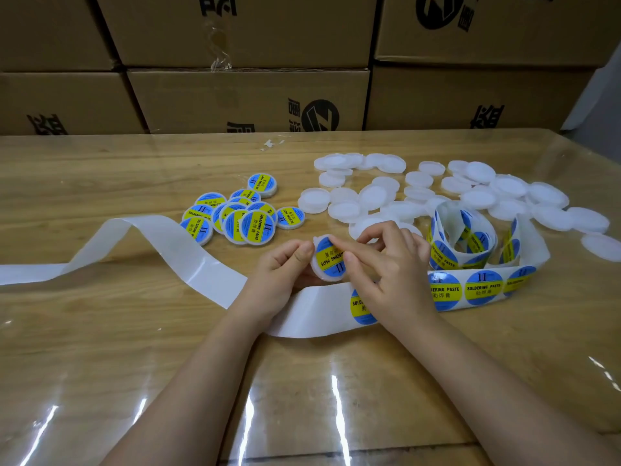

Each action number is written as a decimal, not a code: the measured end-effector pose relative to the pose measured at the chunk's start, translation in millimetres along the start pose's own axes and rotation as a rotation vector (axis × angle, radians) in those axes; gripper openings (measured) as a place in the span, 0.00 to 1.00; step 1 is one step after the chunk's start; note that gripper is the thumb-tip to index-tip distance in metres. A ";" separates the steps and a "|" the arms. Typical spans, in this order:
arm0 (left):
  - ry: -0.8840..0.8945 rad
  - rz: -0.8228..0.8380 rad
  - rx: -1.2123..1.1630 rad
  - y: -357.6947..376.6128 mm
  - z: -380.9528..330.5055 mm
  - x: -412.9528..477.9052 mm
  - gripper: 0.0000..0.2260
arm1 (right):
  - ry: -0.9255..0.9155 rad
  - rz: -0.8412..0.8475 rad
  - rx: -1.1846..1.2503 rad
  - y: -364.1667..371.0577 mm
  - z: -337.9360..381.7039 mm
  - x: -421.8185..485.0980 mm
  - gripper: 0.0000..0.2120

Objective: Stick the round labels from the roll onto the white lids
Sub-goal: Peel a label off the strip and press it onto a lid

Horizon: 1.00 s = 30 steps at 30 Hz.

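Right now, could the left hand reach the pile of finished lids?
Probably yes: the finished lids lie just beyond the left hand with only bare table between, though it holds a lid.

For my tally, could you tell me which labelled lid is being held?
The lid held by the left hand and right hand; the others form a pile on the table.
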<state>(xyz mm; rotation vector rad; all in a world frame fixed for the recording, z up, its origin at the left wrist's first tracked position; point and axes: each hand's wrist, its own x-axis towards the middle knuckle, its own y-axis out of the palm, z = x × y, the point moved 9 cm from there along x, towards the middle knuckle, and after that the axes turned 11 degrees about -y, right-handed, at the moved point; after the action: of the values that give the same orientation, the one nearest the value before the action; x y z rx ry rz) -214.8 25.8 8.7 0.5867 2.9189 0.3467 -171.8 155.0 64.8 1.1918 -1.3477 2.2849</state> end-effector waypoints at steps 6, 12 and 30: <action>0.015 -0.021 -0.030 -5.4 -0.8 0.6 0.14 | 0.028 0.000 0.001 -1.5 -2.4 0.9 0.15; 0.027 -0.114 0.047 -13.7 -3.2 -0.2 0.13 | 0.032 0.002 0.002 -2.4 -1.4 1.0 0.16; 0.086 -0.118 -0.126 -23.8 -3.4 4.2 0.08 | -0.009 0.025 0.054 0.8 10.2 -0.1 0.14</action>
<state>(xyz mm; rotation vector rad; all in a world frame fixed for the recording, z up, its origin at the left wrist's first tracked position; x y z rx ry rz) -227.9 5.4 5.6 0.3890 2.9683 0.5494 -166.8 146.3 66.8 1.2102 -1.3195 2.3497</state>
